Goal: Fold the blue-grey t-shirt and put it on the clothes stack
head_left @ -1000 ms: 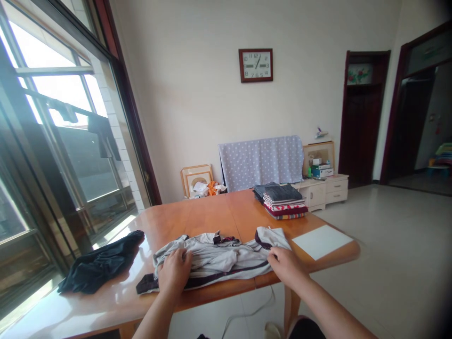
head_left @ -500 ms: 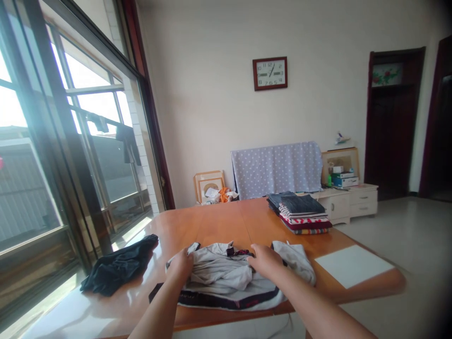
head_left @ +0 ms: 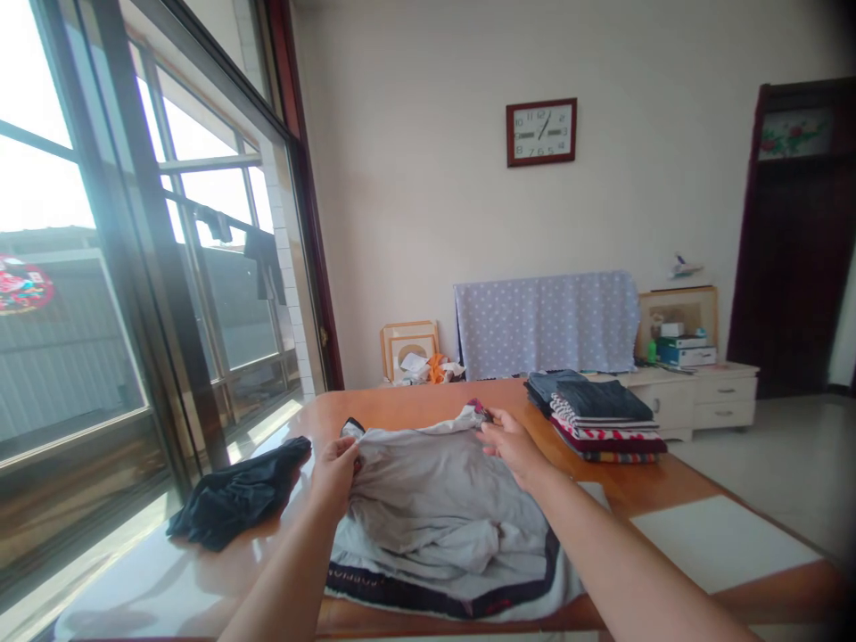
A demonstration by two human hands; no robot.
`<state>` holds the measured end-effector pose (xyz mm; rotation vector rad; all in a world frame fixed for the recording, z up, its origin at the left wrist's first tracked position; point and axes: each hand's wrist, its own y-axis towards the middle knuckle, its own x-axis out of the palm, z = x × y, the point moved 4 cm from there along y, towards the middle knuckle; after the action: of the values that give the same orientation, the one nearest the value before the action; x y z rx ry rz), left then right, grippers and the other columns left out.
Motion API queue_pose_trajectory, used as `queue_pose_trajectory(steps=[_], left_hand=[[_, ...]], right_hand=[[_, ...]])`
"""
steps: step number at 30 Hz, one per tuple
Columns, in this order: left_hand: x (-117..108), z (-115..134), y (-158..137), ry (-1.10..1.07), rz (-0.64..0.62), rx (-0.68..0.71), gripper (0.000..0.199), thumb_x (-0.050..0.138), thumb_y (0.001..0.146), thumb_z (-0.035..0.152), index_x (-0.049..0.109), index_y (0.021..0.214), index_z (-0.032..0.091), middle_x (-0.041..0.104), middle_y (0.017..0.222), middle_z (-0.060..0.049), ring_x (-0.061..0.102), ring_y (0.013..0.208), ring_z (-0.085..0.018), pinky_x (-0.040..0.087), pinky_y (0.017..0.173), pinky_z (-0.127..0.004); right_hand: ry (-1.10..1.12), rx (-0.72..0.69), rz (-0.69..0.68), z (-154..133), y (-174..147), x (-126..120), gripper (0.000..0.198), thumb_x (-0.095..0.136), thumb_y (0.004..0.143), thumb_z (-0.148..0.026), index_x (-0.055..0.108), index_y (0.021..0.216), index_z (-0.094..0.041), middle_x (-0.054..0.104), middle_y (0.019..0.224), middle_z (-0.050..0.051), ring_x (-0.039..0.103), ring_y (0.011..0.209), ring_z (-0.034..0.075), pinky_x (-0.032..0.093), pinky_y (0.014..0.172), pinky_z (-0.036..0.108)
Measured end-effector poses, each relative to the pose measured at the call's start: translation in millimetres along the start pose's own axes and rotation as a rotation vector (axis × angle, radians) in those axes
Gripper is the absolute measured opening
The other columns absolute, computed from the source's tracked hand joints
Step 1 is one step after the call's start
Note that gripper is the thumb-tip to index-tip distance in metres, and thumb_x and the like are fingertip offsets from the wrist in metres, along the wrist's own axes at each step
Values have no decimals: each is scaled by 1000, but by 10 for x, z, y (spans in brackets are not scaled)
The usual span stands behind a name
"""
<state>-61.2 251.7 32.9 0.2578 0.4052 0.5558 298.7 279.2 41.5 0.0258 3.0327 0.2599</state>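
A light grey garment point(head_left: 441, 481) with a dark lettered band along its near edge lies spread and wrinkled on the wooden table. At its far left corner, my left hand point(head_left: 336, 465) pinches the cloth near a bit of dark trim. My right hand point(head_left: 514, 448) grips the far right corner between thumb and fingers, beside a small dark and pink patch. Cloth between the two hands is pulled fairly taut, while the part nearer me stays creased. Which part of the garment each hand holds is unclear.
To the left lies a crumpled black garment point(head_left: 241, 492). A folded stack of clothes point(head_left: 602, 415) stands at the back right. A white sheet point(head_left: 722, 542) lies on the right of the wooden table point(head_left: 415, 410). Beyond are a low white cabinet point(head_left: 726, 392) and a dotted cloth point(head_left: 548, 321).
Both hands have moved away from me, drawing the far edge of the grey garment across the table. Its bunched middle has opened out flatter. The camera view has turned slightly left.
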Motion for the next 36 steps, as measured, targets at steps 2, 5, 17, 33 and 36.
queue_pose_trajectory(steps=[2, 5, 17, 33, 36], left_hand=[[31, 10, -47, -65, -12, -17, 51, 57, 88, 44, 60, 128, 14, 67, 129, -17, 71, 101, -20, 55, 80, -27], [25, 37, -247, -126, -68, -26, 53, 60, 87, 51, 61, 126, 15, 66, 132, -17, 69, 107, -21, 54, 83, -28], [98, -83, -1278, -103, -376, 77, 35, 57, 89, 54, 63, 83, 20, 64, 74, -1, 61, 72, -16, 49, 68, -26], [43, 314, -1726, 261, -474, 343, 21, 64, 85, 40, 74, 94, 24, 74, 99, -7, 65, 100, -27, 46, 90, -36], [15, 351, -1787, 373, -474, 371, 12, 63, 83, 33, 70, 80, 25, 72, 94, -6, 63, 98, -27, 44, 89, -38]], right_hand=[[20, -18, -13, -48, -52, 30, 65, 58, 88, -38, 41, 149, -24, 65, 135, 14, 68, 114, 22, 55, 80, 30], [-83, -8, -91, 7, -240, 109, 52, 59, 87, -37, 55, 135, -18, 71, 120, 12, 71, 101, 22, 54, 80, 31], [-751, -246, -497, 241, -1533, 437, 19, 73, 75, -39, 74, 90, -26, 70, 76, -1, 59, 70, 16, 33, 61, 26], [-224, -166, -324, -8, -1489, 241, 24, 58, 88, -37, 62, 71, -20, 60, 70, -3, 52, 72, 14, 39, 66, 24], [-317, -107, -527, 37, -1574, 281, 27, 59, 88, -40, 68, 74, -19, 62, 66, -2, 52, 64, 14, 38, 58, 24]])
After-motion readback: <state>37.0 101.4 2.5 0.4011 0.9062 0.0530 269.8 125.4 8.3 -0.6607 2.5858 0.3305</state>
